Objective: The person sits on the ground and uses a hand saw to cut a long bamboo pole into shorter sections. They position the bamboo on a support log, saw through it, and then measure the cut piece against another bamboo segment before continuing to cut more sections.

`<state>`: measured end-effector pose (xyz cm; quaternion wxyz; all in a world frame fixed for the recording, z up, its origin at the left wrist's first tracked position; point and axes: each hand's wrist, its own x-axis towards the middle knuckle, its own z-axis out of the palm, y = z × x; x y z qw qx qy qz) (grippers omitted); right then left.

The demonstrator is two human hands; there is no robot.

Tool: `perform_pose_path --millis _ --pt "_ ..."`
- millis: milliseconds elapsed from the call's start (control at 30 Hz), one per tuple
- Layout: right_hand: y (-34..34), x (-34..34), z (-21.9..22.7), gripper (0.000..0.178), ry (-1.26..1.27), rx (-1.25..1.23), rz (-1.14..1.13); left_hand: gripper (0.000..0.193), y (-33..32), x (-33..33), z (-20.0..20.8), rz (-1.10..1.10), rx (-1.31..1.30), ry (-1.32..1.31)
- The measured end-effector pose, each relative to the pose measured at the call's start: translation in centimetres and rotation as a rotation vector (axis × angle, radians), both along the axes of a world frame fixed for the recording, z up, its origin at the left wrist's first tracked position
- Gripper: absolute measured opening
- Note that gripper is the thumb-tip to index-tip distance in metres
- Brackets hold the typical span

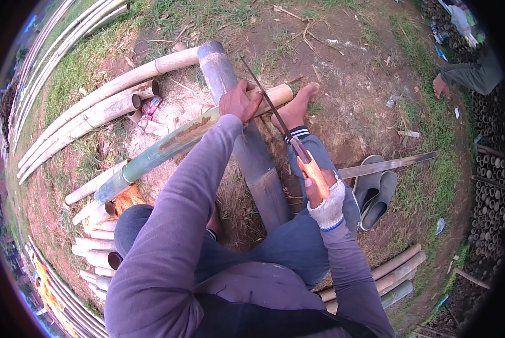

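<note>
My left hand (240, 104) is wrapped over a greenish-brown bamboo pole (170, 142), close to its pale cut end. The pole lies aslant over a thick, dark bamboo log (258, 163). In my right hand (326, 204), which wears a pale knitted glove with bare fingers, is the orange wooden handle of a saw (280, 116). Its long thin dark blade crosses the pole just right of my left hand and points away from me; I cannot make out its teeth. My bare right foot (295, 107) is beside the pole's end.
More bamboo poles (103, 110) lie to the left, with cut pieces (97, 248) below them. Grey shoes (376, 194) and a flat strip (390, 165) are on the right. At the upper right another person's leg (472, 76) shows beside stacked bamboo (492, 186).
</note>
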<state>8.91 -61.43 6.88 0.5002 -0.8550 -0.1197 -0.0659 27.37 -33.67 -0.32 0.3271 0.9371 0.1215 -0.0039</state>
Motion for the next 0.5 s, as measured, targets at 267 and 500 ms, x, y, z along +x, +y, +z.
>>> perform_pose_path --millis 267,500 --pt "0.4 -0.6 -1.4 0.022 -0.042 0.087 -0.023 0.041 6.1 0.5 1.2 -0.058 -0.252 -0.188" --pt "0.2 -0.8 -1.1 0.030 -0.023 0.007 -0.081 0.031 17.3 -3.0 9.5 -0.392 0.622 -0.004"
